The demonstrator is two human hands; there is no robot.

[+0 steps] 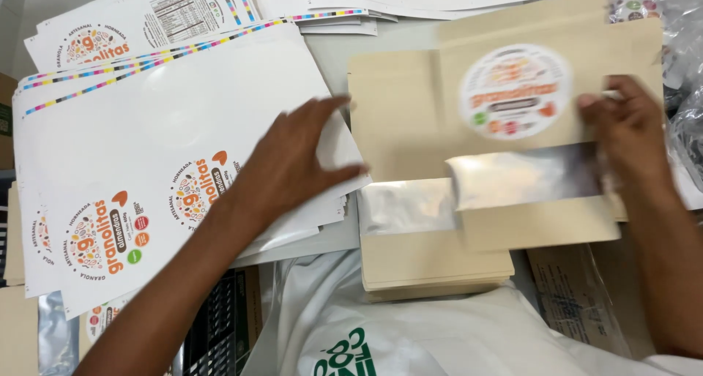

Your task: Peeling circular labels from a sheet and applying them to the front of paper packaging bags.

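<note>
- Kraft paper pouch point(512, 127) with a round sticker point(515, 92) and clear window is pinched at its right edge by the right hand point(630, 134), fingers closed on it.
- Left hand point(293, 164) lies flat, fingers spread, on the label sheets' point(146, 127) right edge.
- Pouch stack point(410, 259) sits just beneath on the counter point(329, 46).

The tan, flat kraft-paper pouch point(542, 127) in the right hand point(633, 138) looks matt and slightly fibrous, with a smooth round printed sticker point(515, 92) on its face and a shiny silvery window strip point(523, 177) of foil-like film. The stack of tan kraft-paper pouches point(425, 222) beneath shares that matt finish and glossy strip. Under the left hand point(296, 164), the white sticker sheets point(146, 142) are glossy, slick paper catching the light. The white garment point(439, 339) is soft matt cloth.
</note>
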